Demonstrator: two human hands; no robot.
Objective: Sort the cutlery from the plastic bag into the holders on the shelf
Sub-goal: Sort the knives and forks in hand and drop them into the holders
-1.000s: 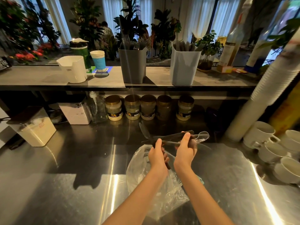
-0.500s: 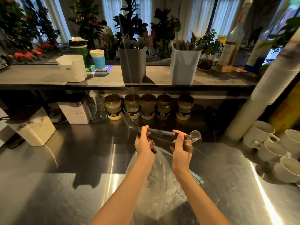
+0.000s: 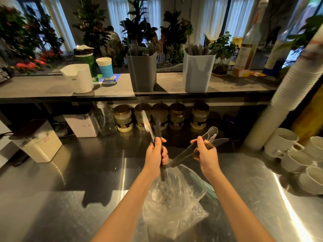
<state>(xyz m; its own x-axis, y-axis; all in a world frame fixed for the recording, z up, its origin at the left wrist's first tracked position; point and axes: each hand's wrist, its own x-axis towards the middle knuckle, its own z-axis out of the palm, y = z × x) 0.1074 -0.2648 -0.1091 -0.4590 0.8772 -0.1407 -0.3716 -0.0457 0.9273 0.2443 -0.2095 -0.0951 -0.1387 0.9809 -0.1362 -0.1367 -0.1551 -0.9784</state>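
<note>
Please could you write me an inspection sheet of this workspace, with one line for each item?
Surface: steel counter, shiny, with light streaks.
Job's things: plastic bag lies on the counter below the hands; grey holder with forks and pale blue holder with dark handles stand on the shelf.
Clutter: jars under the shelf, white cups at the right, white boxes at the left.
Hands: left hand grips upright cutlery; right hand grips a cutlery bundle that includes a spoon.
Cables: one dark cord at the far left edge.
Surroundings: plants, curtained windows, and a person behind the shelf.
</note>
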